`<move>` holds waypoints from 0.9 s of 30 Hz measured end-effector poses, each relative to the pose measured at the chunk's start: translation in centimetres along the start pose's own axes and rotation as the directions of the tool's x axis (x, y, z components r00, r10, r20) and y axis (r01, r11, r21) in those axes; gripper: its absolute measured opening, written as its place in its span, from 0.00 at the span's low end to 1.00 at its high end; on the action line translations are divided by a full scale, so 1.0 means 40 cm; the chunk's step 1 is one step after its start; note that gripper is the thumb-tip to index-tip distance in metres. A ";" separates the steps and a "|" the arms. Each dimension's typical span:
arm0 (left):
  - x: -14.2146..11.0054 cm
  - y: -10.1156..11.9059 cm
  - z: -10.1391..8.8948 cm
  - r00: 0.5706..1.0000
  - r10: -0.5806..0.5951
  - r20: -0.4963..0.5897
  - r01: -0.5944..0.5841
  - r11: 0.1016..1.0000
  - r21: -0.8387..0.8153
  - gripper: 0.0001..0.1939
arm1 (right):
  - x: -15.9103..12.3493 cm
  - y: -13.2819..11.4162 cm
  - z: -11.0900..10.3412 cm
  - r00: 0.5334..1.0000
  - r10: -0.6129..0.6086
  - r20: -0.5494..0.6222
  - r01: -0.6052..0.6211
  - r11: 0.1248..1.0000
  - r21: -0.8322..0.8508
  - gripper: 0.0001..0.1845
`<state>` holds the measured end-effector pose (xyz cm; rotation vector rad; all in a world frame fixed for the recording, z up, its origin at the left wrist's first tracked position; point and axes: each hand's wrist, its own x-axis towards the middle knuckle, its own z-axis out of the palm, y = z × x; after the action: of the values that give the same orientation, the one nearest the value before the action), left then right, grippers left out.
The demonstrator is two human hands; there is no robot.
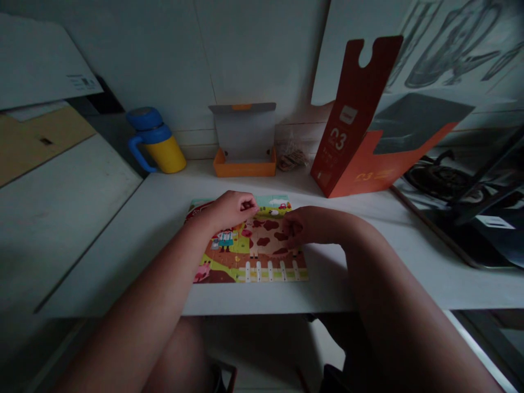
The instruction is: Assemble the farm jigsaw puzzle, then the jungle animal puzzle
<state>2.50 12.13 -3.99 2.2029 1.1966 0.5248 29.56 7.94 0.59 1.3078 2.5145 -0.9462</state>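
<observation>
A farm-scene jigsaw puzzle (270,248) lies flat on the white tabletop, its pieces joined, with a spotted cow, a farmer, a pig and a white fence. My left hand (235,210) is over its upper middle, fingers curled with the tips pressed together near the cow's back. At the puzzle's right edge is my right hand (309,225), also closed, its fingertips by the cow's hindquarters. Whatever either pinch may hold is hidden. My left forearm and hand cover part of a red barn at the upper left.
Behind the puzzle stand a blue-and-yellow jug (166,150), an opened orange box (244,169), a clear plastic bag (292,158) with small brown pieces, and a tall red-orange carton (347,142). A gas stove (446,183) is on the right, white boards (45,158) on the left.
</observation>
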 end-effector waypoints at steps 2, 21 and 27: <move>0.002 -0.012 -0.004 0.997 0.013 -0.074 -0.008 0.998 0.065 0.08 | -0.001 -0.004 -0.001 1.000 0.006 0.003 -0.006 1.000 0.007 0.11; 0.005 -0.028 -0.036 0.964 0.011 -0.266 0.091 0.926 0.367 0.06 | 0.009 -0.123 0.078 0.893 -0.448 -0.032 0.448 0.894 -0.009 0.21; 0.069 -0.029 -0.068 0.928 0.082 -0.364 0.143 0.823 0.549 0.17 | 0.015 -0.159 0.133 0.872 -0.476 -0.111 0.449 0.870 -0.205 0.31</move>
<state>1.63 15.77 -2.47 2.6493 1.7782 0.6609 23.44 2.53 -0.90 0.7608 3.0331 -0.6909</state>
